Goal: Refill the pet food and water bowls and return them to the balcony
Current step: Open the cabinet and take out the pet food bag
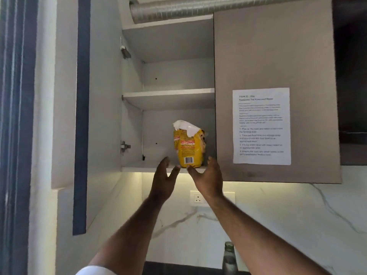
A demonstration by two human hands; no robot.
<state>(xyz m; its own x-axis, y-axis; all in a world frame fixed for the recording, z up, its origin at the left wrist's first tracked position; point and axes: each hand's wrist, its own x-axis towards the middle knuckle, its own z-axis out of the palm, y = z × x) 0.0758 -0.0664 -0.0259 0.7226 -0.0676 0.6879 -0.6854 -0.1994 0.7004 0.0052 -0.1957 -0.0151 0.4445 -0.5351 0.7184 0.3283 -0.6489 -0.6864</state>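
Observation:
A yellow pet food bag with a torn white top stands upright at the front of the bottom shelf of an open wall cabinet. My left hand is raised just below and left of the bag, fingers spread, not touching it. My right hand is just below and right of the bag, fingers apart, its fingertips at the bag's base. Neither hand grips the bag. No bowls are in view.
The left cabinet door stands open; the right door is shut and carries a printed sheet. A ribbed duct runs above. A wall socket and a glass bottle sit below against the marble wall.

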